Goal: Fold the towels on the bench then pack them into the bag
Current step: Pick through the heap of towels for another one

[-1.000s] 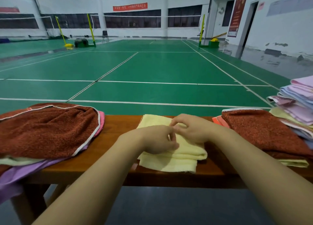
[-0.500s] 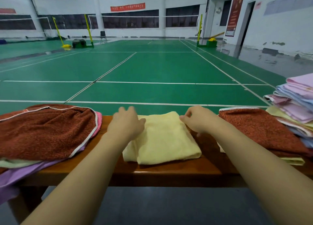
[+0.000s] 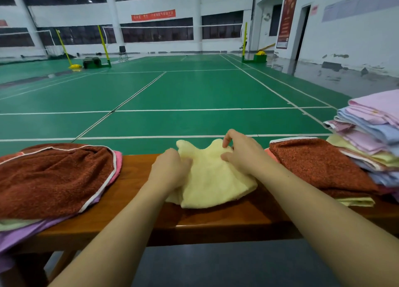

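A folded pale yellow towel lies in the middle of the wooden bench. Its far edge is lifted into two peaks. My left hand grips the towel's left side with curled fingers. My right hand pinches the far right part of the towel, thumb and fingers bent onto the cloth. No bag is in view.
A brown towel with white trim tops a loose pile at the left, over pink and purple cloth. A brown folded towel lies to the right, beside a tall stack of pastel towels. A green badminton court stretches beyond the bench.
Both hands have closed in on the yellow towel and taken hold of it. Its far edge has lifted off the bench and bunched between my hands.
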`<state>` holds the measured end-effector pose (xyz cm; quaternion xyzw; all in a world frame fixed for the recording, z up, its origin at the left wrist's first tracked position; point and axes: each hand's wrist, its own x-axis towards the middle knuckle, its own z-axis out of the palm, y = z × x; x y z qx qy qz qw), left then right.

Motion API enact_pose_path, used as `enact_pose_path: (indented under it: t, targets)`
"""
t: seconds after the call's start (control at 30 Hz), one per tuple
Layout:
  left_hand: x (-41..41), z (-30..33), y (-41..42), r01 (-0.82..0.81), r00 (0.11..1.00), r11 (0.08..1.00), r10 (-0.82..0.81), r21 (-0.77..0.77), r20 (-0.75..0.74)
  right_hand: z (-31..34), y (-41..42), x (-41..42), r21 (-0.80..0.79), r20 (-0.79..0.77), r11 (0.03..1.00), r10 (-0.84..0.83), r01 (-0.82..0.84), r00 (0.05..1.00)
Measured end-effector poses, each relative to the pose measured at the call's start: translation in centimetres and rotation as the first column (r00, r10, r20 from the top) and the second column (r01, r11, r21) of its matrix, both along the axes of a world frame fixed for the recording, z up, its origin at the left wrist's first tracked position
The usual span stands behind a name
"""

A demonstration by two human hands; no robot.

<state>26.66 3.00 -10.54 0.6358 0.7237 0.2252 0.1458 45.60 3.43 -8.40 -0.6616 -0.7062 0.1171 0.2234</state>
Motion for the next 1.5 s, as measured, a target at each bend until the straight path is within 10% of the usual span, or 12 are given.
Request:
enact_pose_path:
  t: [0.17, 0.43, 0.7, 0.8, 0.97, 1.13, 1.5]
  targets:
    - [4.3, 2.6, -0.7, 0.048, 0.920, 0.974, -0.129, 0.220, 0.371, 2.9, -0.8, 3.8, 0.144, -0.028, 0.986, -0.085, 0.088, 0.996]
    - [15.9, 4.1, -0.4, 0.262, 0.795, 0.902, -0.404, 0.344, 0.454, 5.1, -3.3, 14.1, 0.218, 0.103, 0.895, -0.418, 0.389, 0.903]
    - [22.3, 0.5, -0.1, 0.306, 0.948, 0.942, -0.314, 0.137, 0.048, 1.0, -3.2, 17.8, 0.177, 0.370, 0.881, -0.472, 0.438, 0.800]
    - [22.3, 1.3, 0.3, 0.365, 0.906, 0.867, -0.414, 0.340, 0.083, 0.8, -2.6, 16.8, 0.132, 0.212, 0.954, -0.293, 0.269, 0.933]
    - [22.6, -1.9, 1.7, 0.605, 0.796, 0.793, -0.603, 0.064, -0.051, -1.8, -1.3, 16.8, -0.115, 0.244, 0.980, -0.130, 0.162, 0.961]
    - [21.4, -2.7, 2.0, 0.618, 0.776, 0.785, -0.618, 0.047, 0.127, -1.6, -0.8, 16.5, -0.120, 0.237, 0.973, -0.164, 0.197, 0.957]
    - [12.0, -0.3, 3.6, 0.296, 0.955, 0.950, -0.297, 0.097, -0.005, 1.0, -0.6, 9.2, 0.125, 0.284, 0.987, -0.137, 0.105, 0.949]
